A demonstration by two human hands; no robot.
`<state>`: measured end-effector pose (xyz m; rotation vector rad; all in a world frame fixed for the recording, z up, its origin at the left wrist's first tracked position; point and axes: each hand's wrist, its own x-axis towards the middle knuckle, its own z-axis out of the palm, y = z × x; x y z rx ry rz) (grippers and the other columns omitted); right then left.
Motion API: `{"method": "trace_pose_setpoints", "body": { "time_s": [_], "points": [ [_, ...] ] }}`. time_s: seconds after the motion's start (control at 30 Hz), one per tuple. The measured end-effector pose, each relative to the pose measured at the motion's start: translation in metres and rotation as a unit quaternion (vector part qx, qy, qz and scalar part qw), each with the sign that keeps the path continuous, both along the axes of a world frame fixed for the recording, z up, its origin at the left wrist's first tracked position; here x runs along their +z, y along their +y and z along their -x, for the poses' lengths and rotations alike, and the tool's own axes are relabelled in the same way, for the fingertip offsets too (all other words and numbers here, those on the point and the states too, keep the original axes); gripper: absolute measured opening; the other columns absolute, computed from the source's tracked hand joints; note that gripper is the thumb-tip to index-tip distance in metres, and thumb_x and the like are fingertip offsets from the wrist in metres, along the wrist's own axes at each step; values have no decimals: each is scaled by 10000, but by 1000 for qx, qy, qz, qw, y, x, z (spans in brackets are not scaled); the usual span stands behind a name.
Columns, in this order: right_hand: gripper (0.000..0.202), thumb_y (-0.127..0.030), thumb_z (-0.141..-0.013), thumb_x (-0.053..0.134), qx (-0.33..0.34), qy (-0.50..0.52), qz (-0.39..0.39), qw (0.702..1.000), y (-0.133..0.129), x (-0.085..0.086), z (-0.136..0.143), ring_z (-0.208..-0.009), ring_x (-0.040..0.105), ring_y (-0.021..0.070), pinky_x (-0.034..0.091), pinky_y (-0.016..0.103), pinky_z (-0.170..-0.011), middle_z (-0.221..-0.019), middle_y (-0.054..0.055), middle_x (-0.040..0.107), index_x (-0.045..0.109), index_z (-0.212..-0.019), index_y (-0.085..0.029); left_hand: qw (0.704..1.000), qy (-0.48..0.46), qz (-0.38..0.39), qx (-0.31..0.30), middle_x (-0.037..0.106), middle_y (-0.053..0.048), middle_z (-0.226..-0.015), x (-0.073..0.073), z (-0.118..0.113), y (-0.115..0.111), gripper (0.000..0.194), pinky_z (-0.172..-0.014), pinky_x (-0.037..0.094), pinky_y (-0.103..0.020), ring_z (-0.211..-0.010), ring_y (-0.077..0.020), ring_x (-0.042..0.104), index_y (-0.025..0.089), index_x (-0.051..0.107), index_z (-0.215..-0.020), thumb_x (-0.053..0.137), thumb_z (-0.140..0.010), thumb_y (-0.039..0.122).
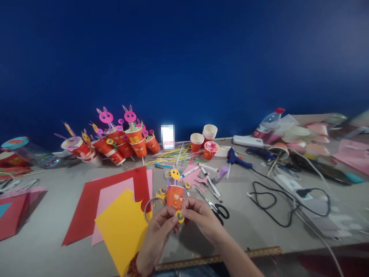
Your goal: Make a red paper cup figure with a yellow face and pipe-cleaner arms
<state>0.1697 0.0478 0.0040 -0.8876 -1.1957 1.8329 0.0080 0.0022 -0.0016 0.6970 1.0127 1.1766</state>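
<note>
Low in the middle of the head view, my left hand and my right hand pinch a small yellow paper circle between them. A dark green heart-like shape shows on its face. Just beyond my fingers stands a red paper cup with a yellow round-faced paper figure and purple strips rising from it. A roll of tape stands on edge beside my left hand. Black-handled scissors lie to the right of my right hand.
Yellow paper overlaps pink and red sheets on the left. Decorated red cups crowd the back left. Plain paper cups, a blue glue gun, black cable, a power strip and a bottle lie rightward.
</note>
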Motion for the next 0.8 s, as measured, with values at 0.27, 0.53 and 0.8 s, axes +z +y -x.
{"method": "trace_pose_setpoints", "body": {
  "time_s": [0.27, 0.53, 0.8],
  "points": [
    [397, -504, -751, 814, -17, 30, 49, 998, -5, 0, 1, -576, 514, 100, 410, 217, -584, -627, -33, 579, 609, -701, -167, 998, 40, -18, 36, 638, -12, -721, -6, -1, 1, 306, -616, 455, -219, -640, -116, 540, 165, 714, -777, 836, -722, 440],
    [404, -508, -722, 837, -44, 51, 105, 992, -8, -4, 6, -528, 508, 91, 404, 198, -531, -583, -31, 586, 626, -713, -164, 998, 21, -1, 59, 654, -11, -699, -8, -3, 1, 355, -612, 477, -226, -617, -115, 563, 160, 721, -789, 867, -667, 460],
    [375, -523, -779, 772, -64, -29, -30, 997, -7, -3, 3, -560, 486, 112, 411, 226, -543, -626, -38, 549, 621, -728, -183, 991, 86, -15, 105, 662, -8, -718, -9, -4, 3, 362, -619, 506, -238, -646, -136, 591, 176, 725, -769, 862, -644, 486]
  ]
}}
